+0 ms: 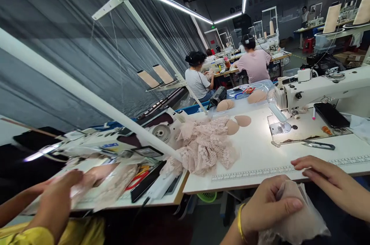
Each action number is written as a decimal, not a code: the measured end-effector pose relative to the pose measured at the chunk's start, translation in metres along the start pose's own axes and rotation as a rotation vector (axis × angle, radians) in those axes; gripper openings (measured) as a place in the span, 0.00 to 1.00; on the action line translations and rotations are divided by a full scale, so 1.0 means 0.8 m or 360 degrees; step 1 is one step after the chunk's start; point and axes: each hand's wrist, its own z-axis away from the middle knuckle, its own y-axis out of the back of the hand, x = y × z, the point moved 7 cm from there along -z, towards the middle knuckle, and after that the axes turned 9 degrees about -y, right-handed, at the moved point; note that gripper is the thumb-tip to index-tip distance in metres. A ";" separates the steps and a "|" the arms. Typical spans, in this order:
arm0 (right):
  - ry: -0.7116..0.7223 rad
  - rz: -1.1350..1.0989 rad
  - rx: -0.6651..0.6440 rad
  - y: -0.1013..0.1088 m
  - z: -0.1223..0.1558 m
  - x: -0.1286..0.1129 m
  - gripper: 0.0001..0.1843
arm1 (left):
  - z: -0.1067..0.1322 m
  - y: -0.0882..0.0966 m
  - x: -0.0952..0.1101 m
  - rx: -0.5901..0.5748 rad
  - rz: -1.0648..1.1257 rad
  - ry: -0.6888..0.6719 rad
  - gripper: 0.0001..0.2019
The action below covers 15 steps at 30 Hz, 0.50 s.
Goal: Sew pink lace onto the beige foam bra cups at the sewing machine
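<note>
My left hand (270,204), with a yellow bangle at the wrist, is closed around a bunched piece of sheer pale fabric (303,212) in front of the table edge. The cloth hangs below the fingers. Just to the right, my right hand (325,177) is held with fingers stretched out toward the left, near the table's front edge and apart from the cloth. Beyond it on the table (254,152) lie thread snips (319,145), close to the white sewing machine (320,87). A heap of pale pink lace (205,146) and beige cup pads (243,121) rest further left.
A ruler strip (254,173) runs along the front edge. A black phone (332,115) and a pink marker (314,113) lie right of the needle. At left, a co-worker's hands (59,195) handle fabric beside another machine. A slanting white pole (95,100) crosses the left side.
</note>
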 end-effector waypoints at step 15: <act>-0.0420 -0.0998 -0.0753 -0.075 0.000 0.011 0.31 | -0.004 0.021 -0.021 0.0360 0.0280 0.0094 0.32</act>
